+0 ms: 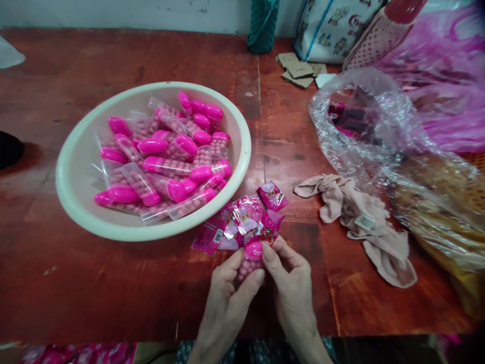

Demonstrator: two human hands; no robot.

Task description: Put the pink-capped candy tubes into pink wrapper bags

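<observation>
In front of me at the table's near edge, my left hand [231, 296] is closed round a clear tube of pink balls [248, 269] with a glossy pink cap. My right hand [293, 283] is closed too, its thumb at the right side of the cap and its fingers curled behind. A printed pink wrapper shows just beyond the cap; whether the right fingers also pinch it, I cannot tell. Directly ahead lies a small pile of shiny printed pink wrappers [246, 217]. Left of it, a cream basin [151, 235] holds many similar pink-capped tubes.
On the right are a crumpled beige cloth [356, 212], a clear plastic bag [364, 81] with dark pink packets and a pink plastic bag [447, 81]. Cardboard pieces [297, 68], a green cylindrical object [262, 25] and a printed white bag [333, 30] stand along the back.
</observation>
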